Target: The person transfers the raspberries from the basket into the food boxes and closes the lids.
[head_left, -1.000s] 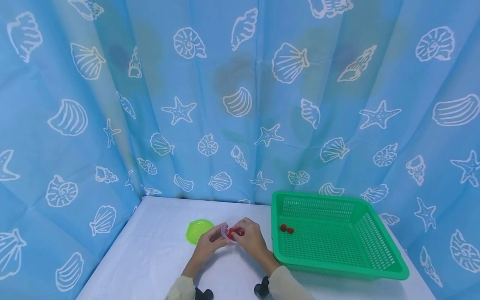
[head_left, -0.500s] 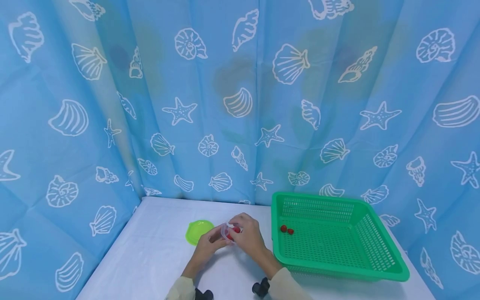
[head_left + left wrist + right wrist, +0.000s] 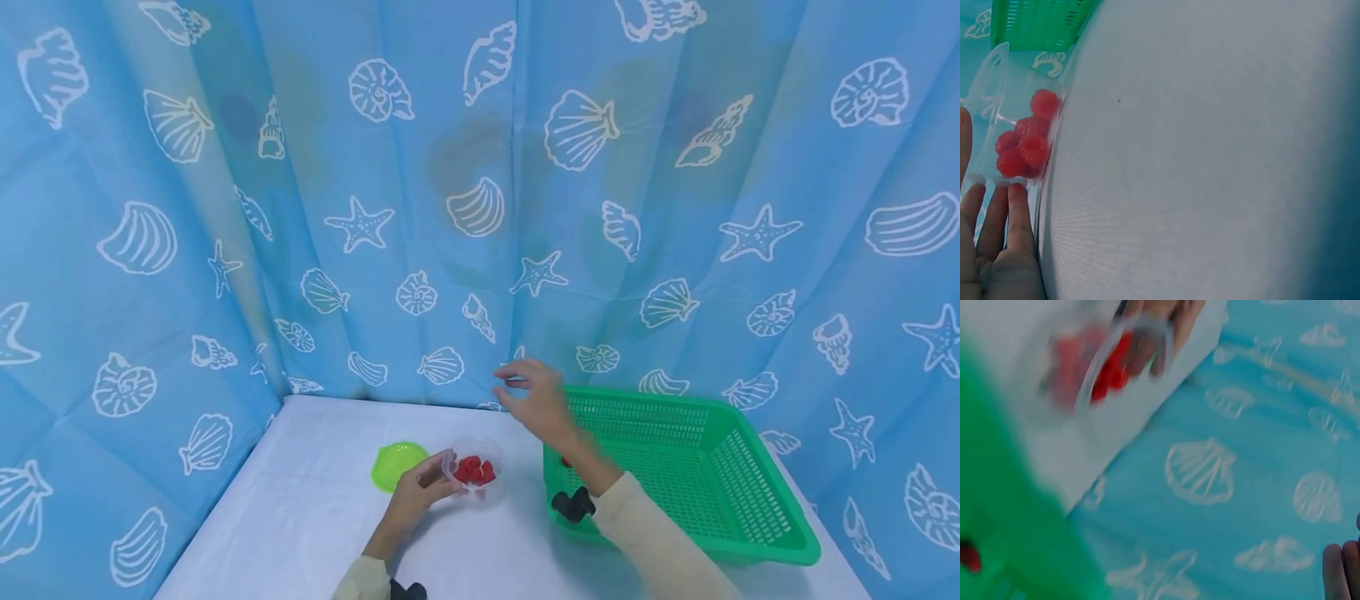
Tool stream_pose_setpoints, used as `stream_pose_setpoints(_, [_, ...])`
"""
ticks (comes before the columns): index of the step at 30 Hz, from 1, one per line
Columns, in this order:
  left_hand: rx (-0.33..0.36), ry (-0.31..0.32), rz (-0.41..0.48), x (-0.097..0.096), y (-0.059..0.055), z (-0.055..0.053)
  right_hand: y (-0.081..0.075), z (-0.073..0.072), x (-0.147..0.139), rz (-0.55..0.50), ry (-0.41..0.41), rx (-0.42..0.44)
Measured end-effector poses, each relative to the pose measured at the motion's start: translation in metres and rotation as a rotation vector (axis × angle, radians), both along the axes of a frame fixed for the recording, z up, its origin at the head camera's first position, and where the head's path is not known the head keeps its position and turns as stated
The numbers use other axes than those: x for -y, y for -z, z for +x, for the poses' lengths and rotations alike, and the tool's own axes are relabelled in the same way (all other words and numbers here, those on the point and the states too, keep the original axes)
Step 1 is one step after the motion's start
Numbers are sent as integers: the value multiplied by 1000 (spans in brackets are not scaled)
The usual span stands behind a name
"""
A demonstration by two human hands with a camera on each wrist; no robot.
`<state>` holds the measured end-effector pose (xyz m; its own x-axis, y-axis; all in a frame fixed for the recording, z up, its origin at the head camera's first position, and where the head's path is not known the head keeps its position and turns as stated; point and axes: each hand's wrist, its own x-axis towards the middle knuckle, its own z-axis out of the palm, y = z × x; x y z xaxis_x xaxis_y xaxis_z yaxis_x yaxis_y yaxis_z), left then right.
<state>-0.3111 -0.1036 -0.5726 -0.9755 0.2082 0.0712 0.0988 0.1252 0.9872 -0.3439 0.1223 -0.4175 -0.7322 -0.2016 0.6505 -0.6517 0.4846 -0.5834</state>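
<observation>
My left hand [image 3: 411, 498] holds the side of a clear plastic tub [image 3: 491, 454] on the white table, with its fingers along the tub's wall. Several red raspberries [image 3: 1025, 147] lie loose in the tub. My right hand [image 3: 538, 402] is raised above the left rim of a green basket [image 3: 675, 454], with nothing visible between its fingers. One raspberry [image 3: 566, 462] shows in the basket beside my right forearm, which covers part of the basket floor. In the right wrist view, only the fingertips [image 3: 1341, 572] of that hand show at the edge.
A lime-green lid [image 3: 399, 465] lies flat on the table [image 3: 292, 500] behind my left hand. The perforated basket stands to the right with raised walls. A blue curtain [image 3: 420, 208] with white shell prints hangs behind the table and along its sides.
My right hand has left the tub, rising and moving right to the basket's left rim. The raspberries it held now lie in the tub. My left hand stays on the tub.
</observation>
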Motion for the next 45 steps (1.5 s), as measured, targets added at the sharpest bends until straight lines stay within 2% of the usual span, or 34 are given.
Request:
stream_pose_setpoints(3, [14,-14,-23,0,6,-3,-5,-14,-24,7,8,102])
stream_pose_setpoints(7, [13,-29,-37,1,21,-11,-3,-31,-61,114,64,222])
stream_pose_setpoints(10, [15,-29,-42,2,28,-15,3,-39,-84,178,106,316])
stream_pose_setpoints(16, [17,-25,-37,2,31,-18,26,-45,-110,216,102,497])
stream_pose_setpoints(23, [18,-16,-27,2,31,-20,56,-48,-120,242,35,769])
stream_pose_setpoints(27, [25,-19,-42,2,29,-18,68,-48,-119,269,68,821])
stream_pose_setpoints(36, [34,-21,-45,2,25,-14,94,-48,-118,307,100,832])
stream_pose_setpoints(45, [34,-21,-34,2,24,-15,95,-45,-115,268,106,867])
